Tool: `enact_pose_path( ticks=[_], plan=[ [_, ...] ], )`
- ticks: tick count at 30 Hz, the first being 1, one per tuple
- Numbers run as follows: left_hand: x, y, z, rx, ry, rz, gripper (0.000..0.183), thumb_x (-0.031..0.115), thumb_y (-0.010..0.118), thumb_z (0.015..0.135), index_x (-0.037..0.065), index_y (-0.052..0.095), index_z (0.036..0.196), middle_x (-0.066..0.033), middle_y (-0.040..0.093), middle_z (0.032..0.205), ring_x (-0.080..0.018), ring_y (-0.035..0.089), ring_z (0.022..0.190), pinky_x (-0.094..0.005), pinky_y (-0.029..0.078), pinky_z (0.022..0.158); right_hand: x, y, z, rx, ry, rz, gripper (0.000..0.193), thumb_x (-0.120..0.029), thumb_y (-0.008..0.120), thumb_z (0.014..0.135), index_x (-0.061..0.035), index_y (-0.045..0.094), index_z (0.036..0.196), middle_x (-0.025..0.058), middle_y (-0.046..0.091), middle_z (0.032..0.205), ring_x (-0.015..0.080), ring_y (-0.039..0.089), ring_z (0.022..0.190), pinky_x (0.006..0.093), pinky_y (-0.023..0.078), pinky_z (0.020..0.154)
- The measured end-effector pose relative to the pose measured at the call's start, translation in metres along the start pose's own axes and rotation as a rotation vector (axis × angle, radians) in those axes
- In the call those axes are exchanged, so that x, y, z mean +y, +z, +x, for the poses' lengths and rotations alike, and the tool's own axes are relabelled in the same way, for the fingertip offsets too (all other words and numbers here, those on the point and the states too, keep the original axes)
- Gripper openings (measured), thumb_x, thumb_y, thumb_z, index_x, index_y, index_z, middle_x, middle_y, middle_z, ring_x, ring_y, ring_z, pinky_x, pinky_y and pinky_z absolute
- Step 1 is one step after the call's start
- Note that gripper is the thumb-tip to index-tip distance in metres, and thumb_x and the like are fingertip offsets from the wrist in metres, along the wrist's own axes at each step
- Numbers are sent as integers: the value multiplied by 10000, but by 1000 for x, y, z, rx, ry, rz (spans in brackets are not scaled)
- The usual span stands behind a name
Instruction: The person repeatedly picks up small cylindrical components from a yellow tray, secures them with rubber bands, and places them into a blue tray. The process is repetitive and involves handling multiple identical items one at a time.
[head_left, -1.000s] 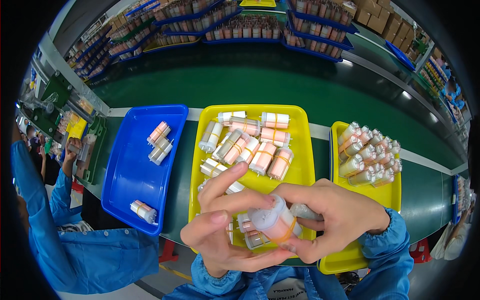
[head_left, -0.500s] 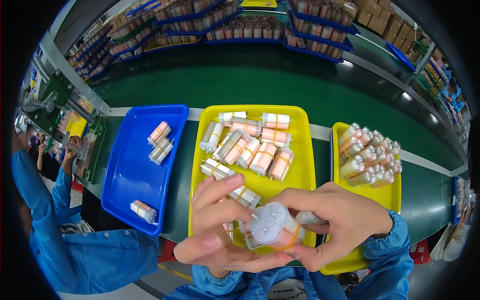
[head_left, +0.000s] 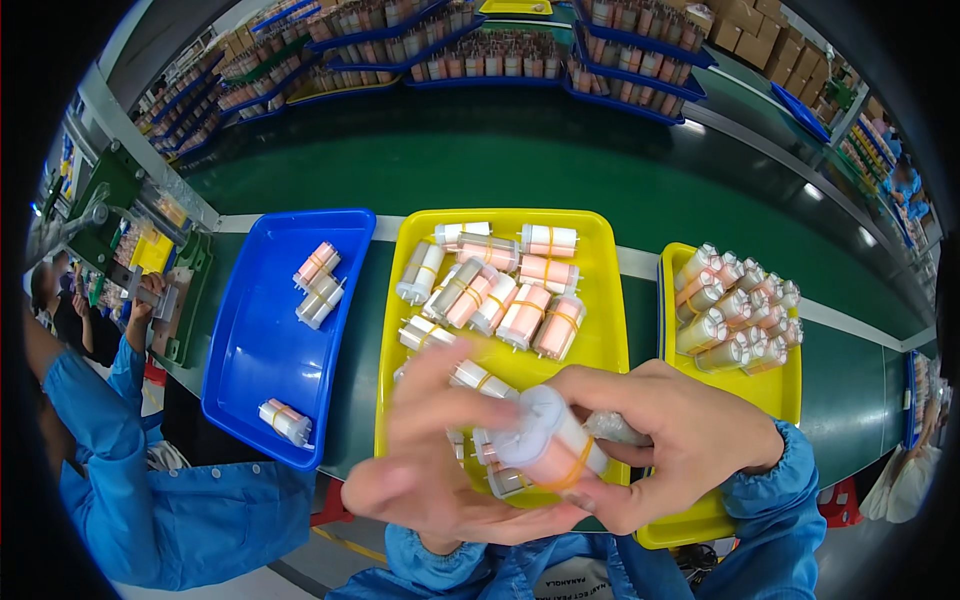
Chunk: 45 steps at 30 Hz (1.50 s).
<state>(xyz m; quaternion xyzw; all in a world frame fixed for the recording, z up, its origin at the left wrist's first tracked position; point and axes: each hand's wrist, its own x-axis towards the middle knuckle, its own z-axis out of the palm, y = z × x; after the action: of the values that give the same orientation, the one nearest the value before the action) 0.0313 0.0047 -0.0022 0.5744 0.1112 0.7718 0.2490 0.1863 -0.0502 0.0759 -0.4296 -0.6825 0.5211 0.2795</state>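
Two hands (head_left: pixel 560 450), banded plastic cylinder (head_left: pixel 548 450)

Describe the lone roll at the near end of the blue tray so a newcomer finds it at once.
Start at the blue tray, left of the middle yellow tray. Near its front edge lies one pale banded roll. It lies alone, far from the two rolls at the far end.

Middle tray (head_left: pixel 600 345) between left tray (head_left: pixel 250 380) and right tray (head_left: pixel 770 385).
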Motion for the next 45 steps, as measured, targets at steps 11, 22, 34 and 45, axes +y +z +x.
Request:
enact_pose_path(
  ticks=[11,22,34,45],
  plan=[
    [1,-23,5,-289,-130,-43,1107,306,977,509,168,276,1356,-118,579,938,-440,631,1056,-518,434,976,-4,-1,-3,43,28,-10,474,-227,710,788,-28,512,1170,100,607,704,216,573,522,308,423,491],
    [-9,-34,3,-505,-117,-83,1349,303,973,437,173,133,1484,-154,456,1158,-441,501,1217,-558,393,1036,-4,-3,2,-6,149,32,428,-240,713,808,-18,534,1127,115,639,753,224,610,577,325,452,522],
    [22,-35,6,-242,-1172,-433,690,308,724,841,-43,397,1338,-171,487,1312,-246,529,1203,-372,467,971,7,21,9,315,69,16,551,-268,784,800,-28,474,1187,179,690,1011,288,707,932,330,549,724],
    [19,-23,12,87,-1223,-728,580,318,404,957,-30,338,1416,-175,507,1212,-281,589,971,-441,499,859,-12,5,3,508,101,-63,537,-61,748,801,2,479,1261,4,592,786,-4,492,634,163,360,545]
  ],
)
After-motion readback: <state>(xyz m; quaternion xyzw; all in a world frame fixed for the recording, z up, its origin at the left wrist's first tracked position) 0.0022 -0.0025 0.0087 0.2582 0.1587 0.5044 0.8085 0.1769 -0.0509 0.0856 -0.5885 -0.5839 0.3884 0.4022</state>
